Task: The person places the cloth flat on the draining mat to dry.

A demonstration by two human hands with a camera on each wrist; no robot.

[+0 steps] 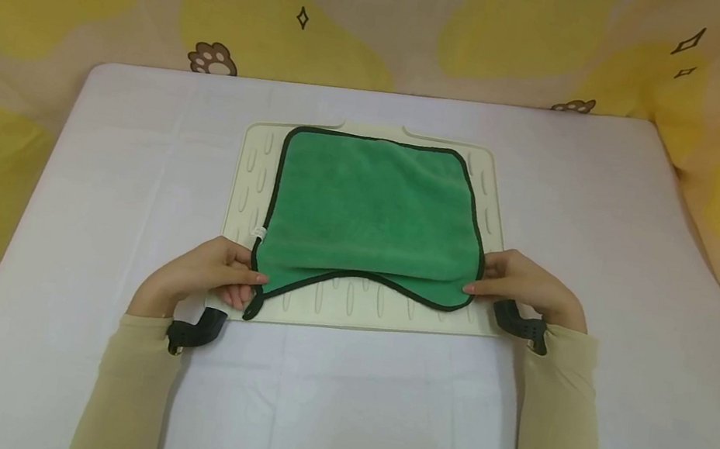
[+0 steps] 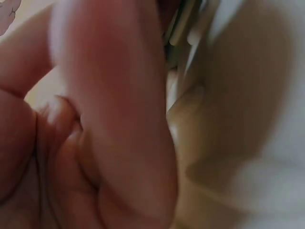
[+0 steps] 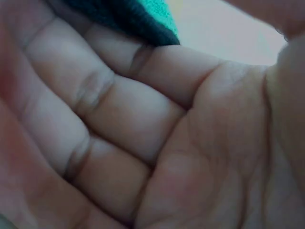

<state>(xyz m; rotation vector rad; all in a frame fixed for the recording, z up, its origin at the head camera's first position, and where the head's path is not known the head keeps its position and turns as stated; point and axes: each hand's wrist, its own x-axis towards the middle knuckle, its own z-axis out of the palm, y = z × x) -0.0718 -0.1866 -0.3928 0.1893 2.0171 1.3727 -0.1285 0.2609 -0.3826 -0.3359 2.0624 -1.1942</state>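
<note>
A green towel (image 1: 373, 207) with black edging lies spread over a cream ribbed board (image 1: 319, 300) in the head view. Its near edge is lifted in an arch at the middle. My left hand (image 1: 204, 270) pinches the near left corner between thumb and fingers, and a short black end of trim hangs below. At the near right corner, my right hand (image 1: 527, 286) grips the edge, thumb on top. Fingers (image 2: 109, 105) fill the left wrist view, with the towel barely showing. In the right wrist view, a towel edge (image 3: 136, 16) shows behind the curved fingers (image 3: 128, 114).
A white cloth covers the table (image 1: 331, 408) under the board. Behind it hangs a yellow and cream curtain (image 1: 379, 15) with paw prints. Black wrist mounts (image 1: 198, 328) sit at both cuffs, close to the board's near corners. A small white tag (image 1: 259, 233) sticks out at the towel's left edge.
</note>
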